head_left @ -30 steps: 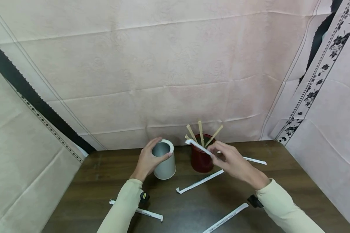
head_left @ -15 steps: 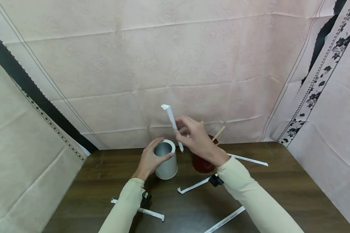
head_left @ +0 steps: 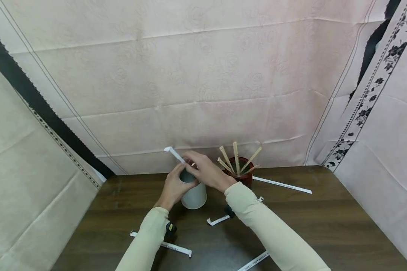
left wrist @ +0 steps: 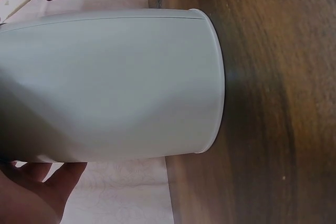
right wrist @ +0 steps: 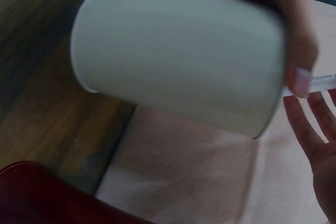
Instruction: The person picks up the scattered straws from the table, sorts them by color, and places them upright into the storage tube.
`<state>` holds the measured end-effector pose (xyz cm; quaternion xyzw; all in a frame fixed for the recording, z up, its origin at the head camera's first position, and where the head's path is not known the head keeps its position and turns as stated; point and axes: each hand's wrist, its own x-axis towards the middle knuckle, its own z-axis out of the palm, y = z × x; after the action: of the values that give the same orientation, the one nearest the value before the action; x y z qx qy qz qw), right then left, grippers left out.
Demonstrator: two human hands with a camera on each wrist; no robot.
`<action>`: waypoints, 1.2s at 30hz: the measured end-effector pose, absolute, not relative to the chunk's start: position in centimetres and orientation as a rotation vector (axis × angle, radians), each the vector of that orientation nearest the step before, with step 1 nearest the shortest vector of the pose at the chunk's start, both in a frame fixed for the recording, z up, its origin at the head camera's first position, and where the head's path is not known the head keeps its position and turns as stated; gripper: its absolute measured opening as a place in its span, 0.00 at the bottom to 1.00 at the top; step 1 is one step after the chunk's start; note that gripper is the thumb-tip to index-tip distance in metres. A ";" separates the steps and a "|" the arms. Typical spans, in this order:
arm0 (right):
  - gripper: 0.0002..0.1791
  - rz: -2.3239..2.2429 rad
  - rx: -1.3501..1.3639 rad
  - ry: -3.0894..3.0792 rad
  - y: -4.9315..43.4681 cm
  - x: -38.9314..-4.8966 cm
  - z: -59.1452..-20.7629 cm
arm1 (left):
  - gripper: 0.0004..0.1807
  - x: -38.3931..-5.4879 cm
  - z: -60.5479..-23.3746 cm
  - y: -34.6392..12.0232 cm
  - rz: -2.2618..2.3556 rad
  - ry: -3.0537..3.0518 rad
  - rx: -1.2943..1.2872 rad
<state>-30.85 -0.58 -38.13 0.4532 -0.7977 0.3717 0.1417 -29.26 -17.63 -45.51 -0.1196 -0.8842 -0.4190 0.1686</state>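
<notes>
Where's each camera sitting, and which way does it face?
Head: on the head, forward and down at the table; left hand, right hand, sleeves show.
Left wrist: on that wrist, facing the grey cup; left hand partly shows.
Right wrist: on that wrist, facing the grey cup; both hands partly show.
Wrist views share grey cup and red cup.

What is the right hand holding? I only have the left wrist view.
Observer: In the head view, the right hand holds a white strip near the mouth of the grey cup.
Operator: Are there others on the table?
Observer: Yes, four more strips show on the table.
Operator: Any close to the left arm?
Observer: One; its ends show on both sides of the left sleeve.
</notes>
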 end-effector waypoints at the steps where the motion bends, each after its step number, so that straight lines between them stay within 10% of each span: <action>1: 0.15 1.023 1.309 -2.344 -0.6 -31.0 -38.4 | 0.40 -29.2 -45.5 -17.6 -1.189 -2.516 -0.335; 16: 0.14 0.654 1.209 -2.689 0.1 -29.9 -37.3 | 0.38 -29.6 -45.8 -17.3 -1.130 -2.460 -0.402; 28: 0.08 1.128 1.230 -2.650 10.3 -23.9 -30.1 | 0.45 -29.1 -45.6 -17.5 -1.178 -2.469 -0.383; 36: 0.06 1.222 1.407 -2.831 16.3 -22.4 -34.5 | 0.44 -29.1 -45.7 -17.2 -1.202 -2.457 -0.382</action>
<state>-22.39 16.25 -34.53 0.4121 -0.8288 0.3579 -0.1235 -29.14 -17.24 -45.67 -0.1357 -0.8736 -0.4274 0.1890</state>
